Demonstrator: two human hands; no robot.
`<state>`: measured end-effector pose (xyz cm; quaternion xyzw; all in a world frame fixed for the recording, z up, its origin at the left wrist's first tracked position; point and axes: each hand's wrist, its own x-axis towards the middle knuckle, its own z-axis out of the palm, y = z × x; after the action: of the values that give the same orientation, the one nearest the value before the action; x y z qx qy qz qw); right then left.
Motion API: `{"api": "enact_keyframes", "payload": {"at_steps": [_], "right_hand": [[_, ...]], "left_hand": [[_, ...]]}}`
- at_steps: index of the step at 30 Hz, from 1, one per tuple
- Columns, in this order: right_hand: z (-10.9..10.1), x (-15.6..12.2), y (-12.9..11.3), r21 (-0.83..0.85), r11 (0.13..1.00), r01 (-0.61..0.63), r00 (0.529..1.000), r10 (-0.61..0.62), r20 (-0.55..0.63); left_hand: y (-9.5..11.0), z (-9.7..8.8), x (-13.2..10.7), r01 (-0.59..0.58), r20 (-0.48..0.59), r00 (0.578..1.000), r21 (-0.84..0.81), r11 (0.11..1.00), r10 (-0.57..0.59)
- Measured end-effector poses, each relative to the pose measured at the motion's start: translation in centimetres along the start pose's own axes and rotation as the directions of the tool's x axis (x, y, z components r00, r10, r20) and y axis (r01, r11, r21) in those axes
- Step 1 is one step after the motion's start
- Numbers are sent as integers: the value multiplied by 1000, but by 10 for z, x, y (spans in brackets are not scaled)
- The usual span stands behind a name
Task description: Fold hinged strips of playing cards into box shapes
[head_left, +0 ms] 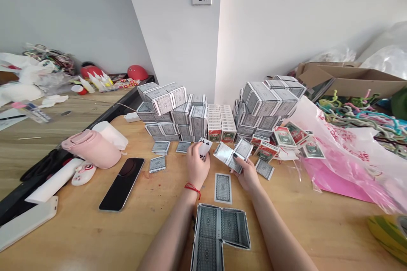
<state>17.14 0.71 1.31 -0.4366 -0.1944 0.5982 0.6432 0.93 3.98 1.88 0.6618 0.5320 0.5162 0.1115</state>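
My left hand [197, 161], with a red string at the wrist, is closed on a playing card [205, 147] whose club face shows. Opposite it, my right hand [245, 171] grips a piece of folded, joined playing cards [237, 155], patterned backs outward. Between my forearms a single card [223, 188] lies back up on the table. Nearer to me sits an L-shaped structure of joined cards [208, 233]. Several folded cards [158, 164] rest left of my left hand, and another folded card [264, 169] lies just right of my right hand.
Blocks built from cards are stacked at the back left [163, 110] and back right [267, 101], with card boxes [221, 123] between. A phone [121, 184] and pink bottle [92, 148] lie left. Plastic bags [337, 148], a cardboard box [349, 78] and tape [389, 233] occupy the right.
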Motion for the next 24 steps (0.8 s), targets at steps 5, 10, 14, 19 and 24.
{"api": "enact_keyframes", "payload": {"at_steps": [5,10,14,19,24], "right_hand": [[0,0,1,4,1000,-21,999,21,48],[0,-1,1,-14,1000,-16,998,17,60],[-2,0,0,-32,999,1,996,2,90],[-2,0,0,20,999,-38,992,35,117],[-3,1,3,-34,999,19,994,-15,110]], "left_hand": [[13,-1,-3,-88,96,991,-107,990,99],[17,-2,-6,-151,190,964,-176,973,184],[16,-4,-6,-183,224,947,-219,958,232],[18,-4,-6,-122,310,927,-281,952,211],[19,-4,-8,101,423,895,-495,863,138]]}}
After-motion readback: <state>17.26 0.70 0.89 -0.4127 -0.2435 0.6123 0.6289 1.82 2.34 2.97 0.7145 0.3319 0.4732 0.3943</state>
